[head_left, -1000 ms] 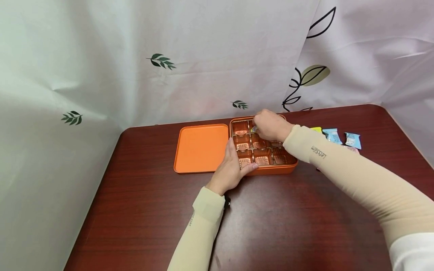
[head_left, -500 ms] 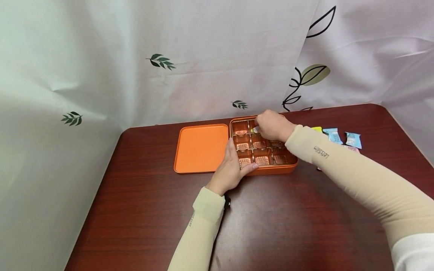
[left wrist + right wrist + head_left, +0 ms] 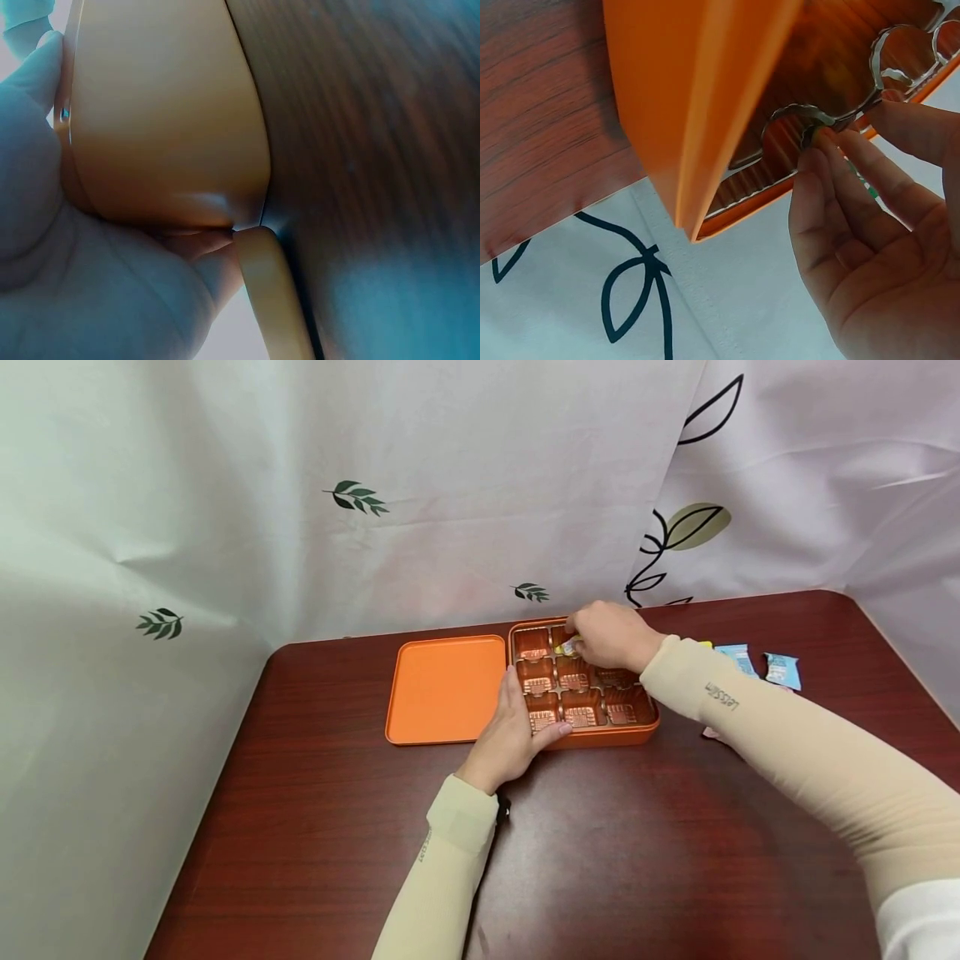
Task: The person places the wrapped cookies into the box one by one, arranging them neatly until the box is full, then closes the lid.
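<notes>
An orange tin [image 3: 603, 737] with a copper-coloured divided plastic insert [image 3: 582, 707] sits on the table. My left hand [image 3: 504, 739] rests against its near left corner, fingers straight along the left side and thumb at the front rim. In the left wrist view the palm [image 3: 112, 285] lies close to the tin's orange wall [image 3: 165, 112]. My right hand [image 3: 611, 635] reaches over the back row. A small yellow-and-white wrapped sweet [image 3: 567, 648] lies in the back middle compartment by its fingertips. In the right wrist view the thumb [image 3: 911, 127] stands apart from the relaxed fingers [image 3: 870, 180].
The orange lid [image 3: 447, 689] lies flat left of the tin. Blue wrapped sweets [image 3: 782, 671] and a pink one [image 3: 711, 733] lie to the right, partly behind the right sleeve [image 3: 780, 735]. A pale curtain [image 3: 450, 527] hangs behind the dark red table [image 3: 322, 827].
My right hand has drawn slightly right, its thumb and fingers parting, so more of the yellow-and-white sweet shows in the back middle compartment. The left hand has stayed put.
</notes>
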The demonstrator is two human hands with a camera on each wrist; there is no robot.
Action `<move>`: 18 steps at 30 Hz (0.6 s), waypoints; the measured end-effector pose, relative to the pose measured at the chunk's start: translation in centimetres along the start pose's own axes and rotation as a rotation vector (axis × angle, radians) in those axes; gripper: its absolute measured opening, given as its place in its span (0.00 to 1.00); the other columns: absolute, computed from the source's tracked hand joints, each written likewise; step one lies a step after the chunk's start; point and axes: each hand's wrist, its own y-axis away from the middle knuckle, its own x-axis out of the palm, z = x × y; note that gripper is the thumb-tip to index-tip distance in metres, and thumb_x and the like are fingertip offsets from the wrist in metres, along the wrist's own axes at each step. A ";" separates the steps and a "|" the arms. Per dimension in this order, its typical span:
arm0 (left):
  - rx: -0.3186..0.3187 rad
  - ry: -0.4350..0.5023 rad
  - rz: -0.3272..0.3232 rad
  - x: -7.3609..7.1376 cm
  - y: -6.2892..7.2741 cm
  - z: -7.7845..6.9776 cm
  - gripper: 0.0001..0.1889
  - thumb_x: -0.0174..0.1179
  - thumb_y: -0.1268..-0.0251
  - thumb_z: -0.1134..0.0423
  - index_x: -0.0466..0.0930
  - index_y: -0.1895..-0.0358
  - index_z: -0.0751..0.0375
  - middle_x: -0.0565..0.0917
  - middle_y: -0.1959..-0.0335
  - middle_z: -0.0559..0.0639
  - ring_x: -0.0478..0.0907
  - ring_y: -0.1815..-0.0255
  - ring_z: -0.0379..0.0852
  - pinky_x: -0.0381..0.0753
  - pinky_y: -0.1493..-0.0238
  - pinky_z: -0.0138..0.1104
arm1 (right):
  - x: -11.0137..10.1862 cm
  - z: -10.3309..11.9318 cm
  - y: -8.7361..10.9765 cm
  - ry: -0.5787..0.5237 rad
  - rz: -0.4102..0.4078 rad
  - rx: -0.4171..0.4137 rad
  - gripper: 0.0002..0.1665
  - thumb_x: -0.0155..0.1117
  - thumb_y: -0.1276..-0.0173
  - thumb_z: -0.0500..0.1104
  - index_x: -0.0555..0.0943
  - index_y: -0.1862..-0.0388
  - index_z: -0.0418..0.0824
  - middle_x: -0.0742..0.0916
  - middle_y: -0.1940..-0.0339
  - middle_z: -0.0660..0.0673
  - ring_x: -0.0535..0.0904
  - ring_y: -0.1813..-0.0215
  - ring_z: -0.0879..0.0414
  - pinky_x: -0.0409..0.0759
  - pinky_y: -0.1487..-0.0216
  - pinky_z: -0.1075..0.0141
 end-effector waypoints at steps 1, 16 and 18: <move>0.000 0.001 0.001 0.0 0.0 0.0 0.60 0.57 0.32 0.34 0.23 0.20 0.65 0.32 0.19 0.65 0.45 0.19 0.56 0.61 0.27 0.45 | 0.0 -0.1 0.1 0.004 -0.005 -0.003 0.12 0.64 0.34 0.36 0.87 0.53 0.34 0.89 0.59 0.37 0.85 0.57 0.40 0.81 0.57 0.45; -0.008 0.001 0.009 -0.1 0.1 -0.2 0.61 0.58 0.32 0.35 0.22 0.20 0.64 0.31 0.19 0.65 0.44 0.19 0.55 0.61 0.27 0.45 | -1.0 -0.2 1.9 0.006 -0.101 -0.054 0.13 0.63 0.33 0.36 0.87 0.52 0.35 0.87 0.55 0.38 0.82 0.51 0.40 0.82 0.56 0.43; -0.009 0.002 0.008 -0.1 0.0 -0.2 0.61 0.58 0.32 0.35 0.22 0.20 0.64 0.31 0.18 0.65 0.44 0.19 0.55 0.60 0.26 0.45 | -1.3 -0.3 2.2 0.000 -0.113 -0.064 0.13 0.62 0.33 0.36 0.87 0.52 0.35 0.87 0.55 0.38 0.83 0.52 0.40 0.82 0.57 0.44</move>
